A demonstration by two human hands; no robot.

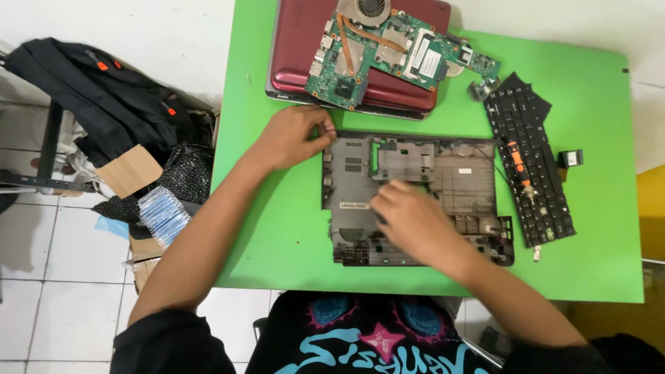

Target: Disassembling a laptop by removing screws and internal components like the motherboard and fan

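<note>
The laptop base [415,201] lies stripped on the green table [596,263]; its board [388,55] and keyboard [530,159] are already out. The left hand [294,135] pinches the base's top-left corner, perhaps a screw. The right hand [412,215] rests curled inside it; more stripping seems left.

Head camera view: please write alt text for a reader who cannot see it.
Seen from above, a person's left hand grips the top-left corner of a grey laptop base shell on a green table, and the right hand rests inside it. A green circuit board lies on a dark red laptop lid behind; a detached black keyboard lies to the right.
</note>
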